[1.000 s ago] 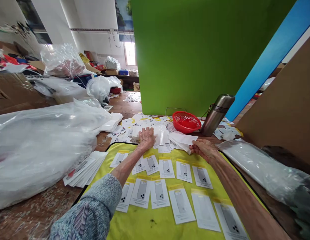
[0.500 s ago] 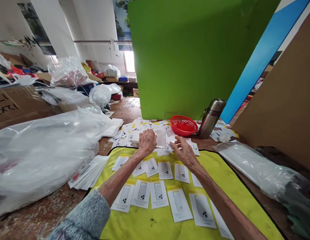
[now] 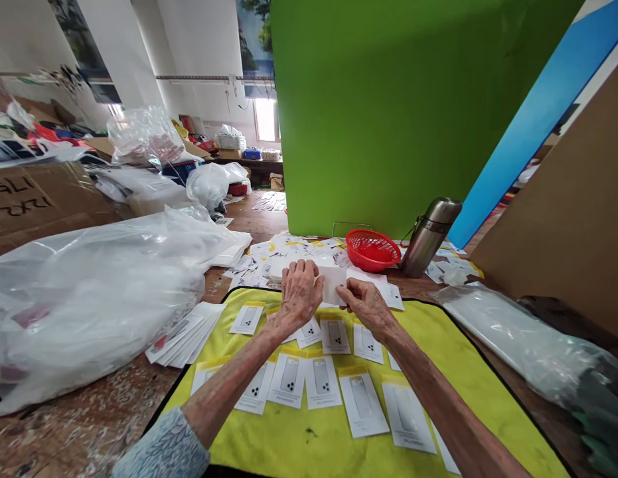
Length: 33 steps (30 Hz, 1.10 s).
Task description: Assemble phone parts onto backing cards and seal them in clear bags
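My left hand (image 3: 301, 291) is closed, its thumb at the left edge of a thin, whitish, translucent sleeve (image 3: 332, 284). The right edge of that sleeve is pinched by my right hand (image 3: 364, 302). Just behind my left hand shows a white stack (image 3: 275, 271), partly hidden by the fingers. Below both hands, printed cards (image 3: 322, 384) with phone-case pictures and yellow tops lie in rows on a yellow cloth (image 3: 269, 445). My left forearm covers some of them.
A red plastic basket (image 3: 372, 251) and a steel flask (image 3: 431, 238) stand beyond my right hand, before a green board (image 3: 413, 119). At left are a large plastic bag (image 3: 99, 292) and a fanned white pile (image 3: 186, 335). A plastic-wrapped roll (image 3: 502, 338) lies at right.
My right hand has closed and moved slightly left and down onto the sleeve's edge; it was open and apart from it. The view has shifted slightly.
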{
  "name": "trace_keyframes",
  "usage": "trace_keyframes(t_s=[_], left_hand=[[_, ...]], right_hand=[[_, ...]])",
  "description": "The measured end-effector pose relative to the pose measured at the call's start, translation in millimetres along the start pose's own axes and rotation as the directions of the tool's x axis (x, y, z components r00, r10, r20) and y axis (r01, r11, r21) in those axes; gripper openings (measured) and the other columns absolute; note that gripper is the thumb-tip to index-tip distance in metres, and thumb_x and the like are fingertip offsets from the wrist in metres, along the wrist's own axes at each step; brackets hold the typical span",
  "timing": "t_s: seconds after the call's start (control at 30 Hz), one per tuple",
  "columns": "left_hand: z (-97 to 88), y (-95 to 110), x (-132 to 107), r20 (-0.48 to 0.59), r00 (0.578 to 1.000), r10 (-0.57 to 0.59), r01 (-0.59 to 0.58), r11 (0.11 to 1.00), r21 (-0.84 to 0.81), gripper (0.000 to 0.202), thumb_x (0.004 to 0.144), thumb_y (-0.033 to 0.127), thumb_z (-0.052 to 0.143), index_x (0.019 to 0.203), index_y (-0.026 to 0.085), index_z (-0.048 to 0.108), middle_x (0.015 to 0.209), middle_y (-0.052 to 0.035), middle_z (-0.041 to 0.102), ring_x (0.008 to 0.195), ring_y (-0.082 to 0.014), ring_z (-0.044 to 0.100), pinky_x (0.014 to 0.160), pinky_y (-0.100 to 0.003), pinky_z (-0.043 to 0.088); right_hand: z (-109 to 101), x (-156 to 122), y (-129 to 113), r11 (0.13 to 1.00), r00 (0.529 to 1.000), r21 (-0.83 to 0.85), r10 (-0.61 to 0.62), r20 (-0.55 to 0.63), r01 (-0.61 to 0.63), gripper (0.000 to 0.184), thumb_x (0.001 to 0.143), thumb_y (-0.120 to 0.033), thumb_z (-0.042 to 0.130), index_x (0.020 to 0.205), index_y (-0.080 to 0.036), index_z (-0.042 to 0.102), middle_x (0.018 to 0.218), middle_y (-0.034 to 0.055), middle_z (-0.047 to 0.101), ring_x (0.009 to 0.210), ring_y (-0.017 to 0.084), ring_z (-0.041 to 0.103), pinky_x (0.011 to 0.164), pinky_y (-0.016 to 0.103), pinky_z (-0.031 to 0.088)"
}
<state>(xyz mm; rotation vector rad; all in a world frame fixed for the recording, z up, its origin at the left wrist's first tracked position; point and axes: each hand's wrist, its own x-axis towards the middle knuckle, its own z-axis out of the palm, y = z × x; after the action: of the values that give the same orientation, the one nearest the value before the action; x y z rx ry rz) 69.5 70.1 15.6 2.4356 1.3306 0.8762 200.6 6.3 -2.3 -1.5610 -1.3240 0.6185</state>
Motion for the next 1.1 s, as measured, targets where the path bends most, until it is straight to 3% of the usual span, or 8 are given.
trace_keyframes(t_s=[0.1,0.2,0.3,0.4,0.63,0.77,0.97,1.1], left_hand=[[-0.6,-2,-2,0.167,0.985,-0.032,0.094,0.921,-0.378,0.009,0.079,0.023,0.049,0.071,0.020,0.050,0.070,-0.0004,0.058,0.072,-0.0165,0.054,0.072,-0.031,0.042],[-2.0,-4,-3,0.335,0.941,-0.051,0.271,0.705,-0.655,0.006,0.073,0.020,0.046,0.070,0.018,0.052,0.064,0.0023,0.057,0.065,-0.0132,0.054,0.066,-0.026,0.043],[-3.6,-3,-4,0.430,0.902,-0.036,0.375,0.561,-0.739,0.006,0.068,0.019,0.049,0.069,0.017,0.055,0.063,0.0017,0.061,0.065,-0.0130,0.057,0.065,-0.026,0.043],[-2.4,-2,-5,0.428,0.903,-0.017,0.376,0.510,-0.773,0.007,0.068,0.024,0.057,0.068,0.016,0.056,0.061,0.0017,0.061,0.061,-0.0119,0.056,0.061,-0.024,0.043],[2.4,-4,-6,0.442,0.896,0.034,0.347,0.566,-0.748,0.017,0.072,0.029,0.055,0.063,0.015,0.058,0.058,0.0025,0.056,0.055,-0.0087,0.048,0.056,-0.022,0.039],[0.4,-5,-6,0.453,0.890,0.055,0.356,0.538,-0.764,0.022,0.071,0.034,0.056,0.061,0.015,0.058,0.058,0.0018,0.056,0.056,-0.0091,0.048,0.056,-0.022,0.038],[-3.0,-8,-5,0.519,0.854,-0.002,0.455,0.485,-0.747,0.019,0.073,0.025,0.048,0.058,0.015,0.055,0.058,-0.0006,0.059,0.058,-0.0098,0.056,0.057,-0.019,0.041],[-2.5,-8,-5,0.442,0.897,0.016,0.300,0.712,-0.635,0.019,0.072,0.017,0.045,0.061,0.015,0.060,0.060,-0.0019,0.064,0.060,-0.0122,0.060,0.060,-0.022,0.044]], right_hand=[[2,-2,-4,0.996,0.999,-0.082,-0.033,-0.004,0.033,0.034,0.076,-0.047,0.052,0.057,-0.021,0.043,0.053,-0.0035,0.045,0.054,0.012,0.045,0.052,0.024,0.040],[2,-4,-9,0.978,0.998,-0.200,-0.065,-0.011,0.061,0.037,0.077,-0.049,0.051,0.055,-0.021,0.041,0.052,-0.0030,0.045,0.053,0.012,0.043,0.050,0.024,0.033],[3,-4,-12,0.962,0.996,-0.256,-0.091,0.008,0.090,0.035,0.076,-0.045,0.051,0.053,-0.021,0.038,0.050,-0.0035,0.043,0.051,0.011,0.040,0.049,0.024,0.028],[4,-5,-13,0.952,0.995,-0.289,-0.100,0.012,0.099,0.034,0.076,-0.043,0.049,0.052,-0.021,0.039,0.049,-0.0037,0.042,0.051,0.011,0.037,0.048,0.024,0.026],[7,-7,-11,0.947,0.994,-0.303,-0.103,0.025,0.106,0.031,0.075,-0.042,0.049,0.054,-0.021,0.039,0.050,-0.0035,0.043,0.051,0.011,0.037,0.050,0.025,0.026],[7,-7,-10,0.953,0.995,-0.286,-0.090,0.031,0.095,0.035,0.075,-0.046,0.050,0.053,-0.022,0.037,0.050,-0.0039,0.040,0.052,0.011,0.035,0.050,0.025,0.026],[6,-6,-4,0.992,0.988,-0.075,-0.090,0.128,0.100,0.038,0.082,-0.050,0.044,0.058,-0.021,0.040,0.056,-0.0041,0.041,0.055,0.011,0.040,0.052,0.023,0.031],[10,-8,-4,0.963,0.995,-0.251,-0.092,0.043,0.100,0.029,0.084,-0.038,0.043,0.060,-0.021,0.043,0.055,-0.0026,0.047,0.053,0.012,0.041,0.054,0.024,0.030]])
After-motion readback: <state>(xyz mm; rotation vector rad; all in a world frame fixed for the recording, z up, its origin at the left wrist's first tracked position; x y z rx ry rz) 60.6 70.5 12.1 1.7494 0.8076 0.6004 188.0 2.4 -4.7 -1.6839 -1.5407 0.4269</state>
